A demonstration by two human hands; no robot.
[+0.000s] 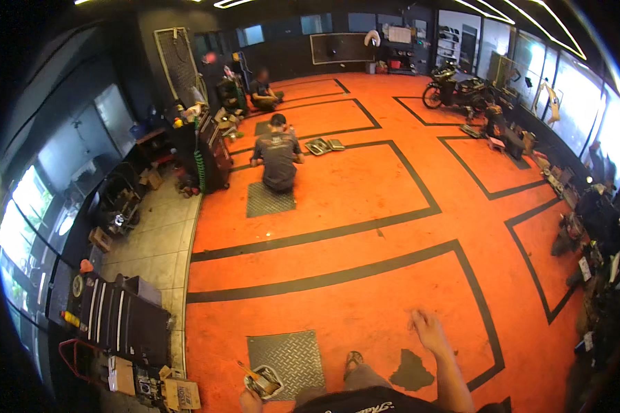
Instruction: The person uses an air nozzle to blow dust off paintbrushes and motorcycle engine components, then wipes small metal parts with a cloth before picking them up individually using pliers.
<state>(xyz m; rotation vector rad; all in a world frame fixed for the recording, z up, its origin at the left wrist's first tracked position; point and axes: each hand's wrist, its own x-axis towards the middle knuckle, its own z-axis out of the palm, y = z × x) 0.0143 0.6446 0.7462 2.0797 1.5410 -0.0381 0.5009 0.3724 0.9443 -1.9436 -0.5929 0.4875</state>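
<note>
My left hand (250, 400) is at the lower edge, closed on the side of a small pale-rimmed tub (277, 389). A brush with a wooden-looking handle (258, 378) leans across the tub; what else lies inside is too small to make out. Beneath them is a grey diamond-plate sheet (295, 351) on the orange floor. My right hand (427, 328) hangs forward over the floor on the right, its fingers loosely bent and somewhat apart, with nothing visible in them. A dark irregular patch (412, 372) marks the floor beside my right forearm.
A dark drawer cabinet (127, 318) and cardboard boxes (179, 394) stand on the left. Ahead, a person (277, 155) squats near metal trays (317, 146); another person (263, 93) sits farther back. A motorcycle (455, 89) stands far right, and parts line the right wall.
</note>
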